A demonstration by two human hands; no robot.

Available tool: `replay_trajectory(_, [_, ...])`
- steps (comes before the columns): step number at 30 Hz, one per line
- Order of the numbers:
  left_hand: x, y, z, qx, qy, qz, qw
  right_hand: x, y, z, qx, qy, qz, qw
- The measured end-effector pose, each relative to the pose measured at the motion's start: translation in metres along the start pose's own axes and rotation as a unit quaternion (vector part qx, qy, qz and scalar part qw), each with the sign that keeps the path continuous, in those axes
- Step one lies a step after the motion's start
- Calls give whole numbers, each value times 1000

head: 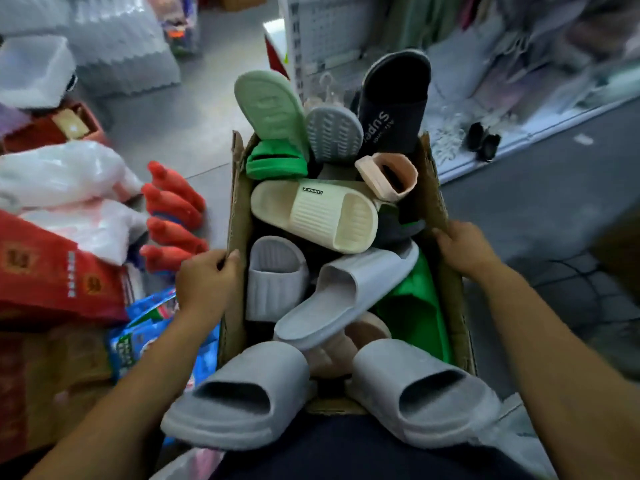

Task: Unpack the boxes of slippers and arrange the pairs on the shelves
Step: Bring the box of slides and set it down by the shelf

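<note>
1. Far left, red cartons (52, 271) and white bags (62, 174) are piled up. A row of red items (173, 216), slippers by the look of them, lies just beside the bags. A blue packet (152, 327) lies beneath my left forearm. None of it touches my load.
2. My left hand (204, 278) is clamped on the left wall of the box (239, 202), fingers and thumb pinching the cardboard rim and the forearm reaching forward from low left. I judge I grip it there, about midway along, because the box is open and overfull and would tip if held from one end.
3. The slippers (318, 216) fill the box in a loose heap.
   - At the far end a pale green sole (270, 109), a grey sole (334, 133) and a dark slipper (394, 109) stand on end, wedged upright by the crowding.
   - A cream one lies across the middle, with a pink slipper (388, 174) just beside it.
   - Nearer me lie more grey ones, with a green one against the right wall.
   - A grey pair (239, 400) rests on the near rim, partly overhanging, close against my body, which I judge stops it sliding off.
4. My right hand (464, 251) is closed on the right wall, opposite the left, fingers curled over the rim and the arm stretched straight forward. The matched grips hold the load level.
5. Far right, a low shelf (512, 147) runs along the aisle, well apart from the box. The things on it are too blurred to name. As I judge it, unpacking here has not yet begun
</note>
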State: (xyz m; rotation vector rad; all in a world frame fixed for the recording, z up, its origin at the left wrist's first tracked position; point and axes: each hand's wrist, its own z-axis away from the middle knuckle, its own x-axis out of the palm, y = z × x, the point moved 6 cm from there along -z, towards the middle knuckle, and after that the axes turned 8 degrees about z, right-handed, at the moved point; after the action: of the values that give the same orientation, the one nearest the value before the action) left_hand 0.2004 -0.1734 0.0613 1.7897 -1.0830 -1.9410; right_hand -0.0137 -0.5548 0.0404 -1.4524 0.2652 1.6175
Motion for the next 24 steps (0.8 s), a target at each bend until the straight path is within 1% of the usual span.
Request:
replay_trajectory(2, [31,48,-5,31,-12,5,999,-32,49,2,34,21,-17,999])
replay_trajectory(5, [80,111,-5,72,-27,-16,997,-80,121,12,69,70,-32,995])
replay_trajectory(9, [141,186,-6,123,-43,-25,991,-128,198,25,121,123,-79,982])
replay_trajectory(13, [196,242,-12,163,-79,-14,983,-152,253,27,153,138,-105,973])
replay_trajectory(17, [246,283,-22,182,-113,0,977,-164,304,22,181,141,-131,965])
replay_trajectory(22, [314,350,-56,210,-136,-3,968,-193,358,-13,210,195,-143,947])
replay_trajectory(24, [343,373,-77,217,-153,0,964,-204,376,-35,221,203,-146,943])
